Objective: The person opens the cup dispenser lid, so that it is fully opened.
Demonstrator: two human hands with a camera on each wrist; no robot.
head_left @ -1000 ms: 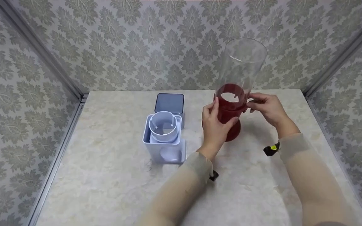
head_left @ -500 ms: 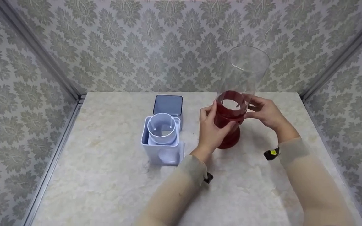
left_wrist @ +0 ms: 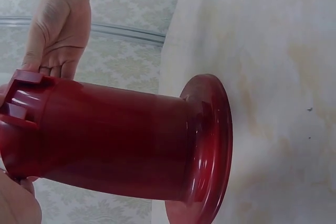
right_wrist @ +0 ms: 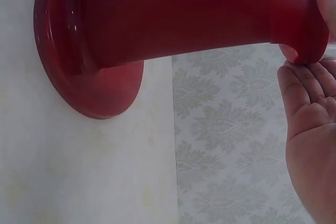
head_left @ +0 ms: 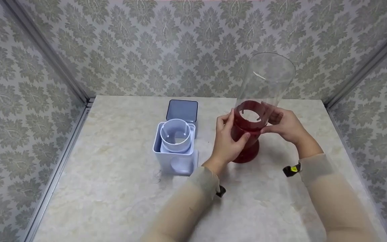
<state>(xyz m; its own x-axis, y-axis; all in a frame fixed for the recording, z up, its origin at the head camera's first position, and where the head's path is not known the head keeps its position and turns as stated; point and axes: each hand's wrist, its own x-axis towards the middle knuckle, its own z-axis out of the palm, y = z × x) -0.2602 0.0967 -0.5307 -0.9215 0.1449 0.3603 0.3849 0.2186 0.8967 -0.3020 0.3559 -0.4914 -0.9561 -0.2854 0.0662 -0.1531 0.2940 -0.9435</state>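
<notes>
1. Closest in, the left hand [head_left: 228, 144] has the red pedestal base [left_wrist: 121, 140] in its grip, taking the near-left side, thumb across the front.
2. And there's that base, right between the hands, wide foot below them toward the counter [head_left: 113, 188]; whether the foot touches down, I can't tell.
3. Over on the other side, the right hand [head_left: 289, 126] comes in with thumb and fingers pinching the clear cylinder [head_left: 269, 80] low down, where it meets the red rim.
4. Here's the relation that counts, I'd judge: cylinder above both hands, base below, their long axes roughly in line. The right hand sits closer to the cylinder, the left to the base's body. Full seating? Can't tell.
5. Out left of the left hand, apart from it: a pale square container [head_left: 163, 158] with a round collar [head_left: 176, 148] inside.
6. Just beyond that, farther from the hands, a dark-tinted square jar [head_left: 182, 109].
</notes>
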